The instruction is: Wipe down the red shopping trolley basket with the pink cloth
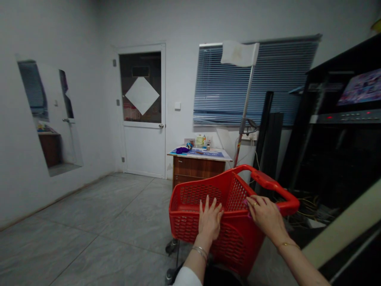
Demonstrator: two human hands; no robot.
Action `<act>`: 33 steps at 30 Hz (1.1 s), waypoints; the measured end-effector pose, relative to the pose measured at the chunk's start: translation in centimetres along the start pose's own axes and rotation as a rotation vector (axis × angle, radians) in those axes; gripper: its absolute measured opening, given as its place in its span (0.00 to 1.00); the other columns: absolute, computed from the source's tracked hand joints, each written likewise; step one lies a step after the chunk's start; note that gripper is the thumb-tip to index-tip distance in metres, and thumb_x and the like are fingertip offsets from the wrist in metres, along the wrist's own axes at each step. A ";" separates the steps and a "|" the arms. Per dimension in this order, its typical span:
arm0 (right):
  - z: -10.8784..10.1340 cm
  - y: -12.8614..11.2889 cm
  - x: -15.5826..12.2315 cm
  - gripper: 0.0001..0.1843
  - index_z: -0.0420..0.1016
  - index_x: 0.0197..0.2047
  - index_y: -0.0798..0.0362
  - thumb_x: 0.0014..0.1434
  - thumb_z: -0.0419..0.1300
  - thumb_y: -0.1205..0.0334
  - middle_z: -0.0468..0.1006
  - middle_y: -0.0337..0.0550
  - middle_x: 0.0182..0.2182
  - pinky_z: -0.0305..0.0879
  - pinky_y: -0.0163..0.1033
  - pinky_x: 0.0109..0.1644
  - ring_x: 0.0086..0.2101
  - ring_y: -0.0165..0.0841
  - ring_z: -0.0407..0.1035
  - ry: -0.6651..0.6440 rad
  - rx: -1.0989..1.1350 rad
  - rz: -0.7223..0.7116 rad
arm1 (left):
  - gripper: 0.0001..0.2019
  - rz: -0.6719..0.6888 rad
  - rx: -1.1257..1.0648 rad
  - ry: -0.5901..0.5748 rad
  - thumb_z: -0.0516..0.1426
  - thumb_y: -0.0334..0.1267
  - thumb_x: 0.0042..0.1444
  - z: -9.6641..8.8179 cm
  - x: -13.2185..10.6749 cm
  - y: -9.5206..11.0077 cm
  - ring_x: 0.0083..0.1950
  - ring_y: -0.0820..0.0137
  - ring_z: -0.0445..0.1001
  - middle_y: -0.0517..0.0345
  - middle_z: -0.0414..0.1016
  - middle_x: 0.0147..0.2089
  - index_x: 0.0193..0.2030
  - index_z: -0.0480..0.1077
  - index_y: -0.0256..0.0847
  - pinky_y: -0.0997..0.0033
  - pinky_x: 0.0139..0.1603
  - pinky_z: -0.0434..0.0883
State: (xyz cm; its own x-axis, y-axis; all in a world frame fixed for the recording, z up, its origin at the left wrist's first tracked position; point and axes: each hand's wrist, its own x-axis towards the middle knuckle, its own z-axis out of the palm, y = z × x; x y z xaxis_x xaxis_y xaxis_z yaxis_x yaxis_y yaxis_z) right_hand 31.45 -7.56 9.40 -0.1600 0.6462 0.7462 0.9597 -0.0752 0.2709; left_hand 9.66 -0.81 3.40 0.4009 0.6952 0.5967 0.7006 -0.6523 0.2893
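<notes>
On the grey floor (89, 222), directly before the person, stands a red cart (235, 244), upright on wheels (172, 246). From where I stand, the left hand (210, 222) is unclenched, fingers spread, at the cart's near rim; it grips nothing. The right hand (264, 214) is curled over the same rim, near the handle (268, 180), grasping a pink cloth (245, 201), mostly hidden by the fingers. Behind the cart is a brown cabinet (193, 167), bearing a purple bundle (182, 150) and small bottles (204, 142). Left of the cabinet: a white door (143, 151), closed.
</notes>
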 end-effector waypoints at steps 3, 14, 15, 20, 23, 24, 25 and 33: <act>-0.9 3.5 0.3 0.16 0.78 0.46 0.49 0.64 0.51 0.57 0.77 0.46 0.44 0.57 0.41 0.43 0.42 0.36 0.64 0.016 -0.053 0.060 | 0.19 0.013 0.015 0.003 0.45 0.46 0.69 -0.3 0.0 -0.4 0.74 0.60 0.44 0.67 0.59 0.69 0.63 0.64 0.59 0.41 0.72 0.47; -3.8 1.4 0.3 0.16 0.78 0.45 0.51 0.64 0.52 0.56 0.76 0.47 0.43 0.57 0.42 0.47 0.41 0.36 0.63 0.099 -0.041 0.122 | 0.19 -0.033 0.060 -0.006 0.43 0.44 0.70 -1.8 0.2 -4.5 0.74 0.60 0.41 0.67 0.59 0.69 0.63 0.65 0.58 0.40 0.72 0.41; -3.9 0.4 0.5 0.16 0.78 0.45 0.51 0.64 0.51 0.57 0.76 0.47 0.43 0.58 0.42 0.47 0.41 0.36 0.63 0.101 -0.036 0.122 | 0.19 -0.073 0.061 0.005 0.43 0.44 0.70 -2.0 0.4 -4.4 0.75 0.58 0.40 0.66 0.59 0.69 0.63 0.65 0.56 0.38 0.71 0.40; -4.0 -4.3 1.7 0.16 0.77 0.46 0.51 0.64 0.50 0.58 0.76 0.48 0.43 0.58 0.43 0.45 0.41 0.37 0.63 0.102 -0.011 0.106 | 0.22 -0.037 -0.004 0.005 0.40 0.43 0.70 -2.0 1.9 0.2 0.75 0.59 0.38 0.66 0.54 0.72 0.67 0.59 0.55 0.37 0.71 0.41; -4.4 -6.3 2.3 0.15 0.77 0.46 0.50 0.65 0.50 0.60 0.76 0.47 0.45 0.57 0.43 0.45 0.43 0.38 0.63 0.068 0.010 0.090 | 0.23 0.034 -0.073 -0.031 0.37 0.40 0.70 -1.6 2.6 3.0 0.75 0.61 0.40 0.65 0.52 0.72 0.69 0.54 0.53 0.42 0.71 0.47; -4.6 -6.6 2.4 0.15 0.76 0.47 0.50 0.65 0.49 0.61 0.76 0.46 0.45 0.57 0.43 0.45 0.43 0.38 0.63 0.050 0.017 0.076 | 0.24 -0.004 -0.078 -0.031 0.36 0.39 0.70 -1.6 2.6 3.5 0.75 0.61 0.40 0.65 0.53 0.72 0.69 0.54 0.52 0.41 0.71 0.48; -4.9 -6.6 2.6 0.15 0.76 0.47 0.50 0.65 0.49 0.62 0.76 0.46 0.45 0.57 0.43 0.45 0.44 0.38 0.63 0.032 0.024 0.059 | 0.24 -0.021 -0.083 -0.040 0.36 0.39 0.70 -1.5 2.6 3.6 0.74 0.61 0.42 0.64 0.54 0.72 0.69 0.55 0.52 0.41 0.71 0.48; -6.6 -1.0 2.5 0.15 0.78 0.43 0.51 0.65 0.51 0.59 0.76 0.47 0.42 0.57 0.41 0.40 0.39 0.36 0.62 0.037 -0.043 0.171 | 0.23 -0.031 -0.118 -0.056 0.35 0.44 0.71 -2.3 2.3 3.0 0.74 0.64 0.44 0.63 0.60 0.69 0.66 0.61 0.52 0.40 0.72 0.44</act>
State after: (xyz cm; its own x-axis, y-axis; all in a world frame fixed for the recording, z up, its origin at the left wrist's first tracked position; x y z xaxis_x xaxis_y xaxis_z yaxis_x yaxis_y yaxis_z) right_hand 28.60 -10.91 15.01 -0.0046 0.5932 0.8050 0.9629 -0.2146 0.1636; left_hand 11.28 -1.86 7.40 0.4147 0.7294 0.5440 0.6402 -0.6587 0.3953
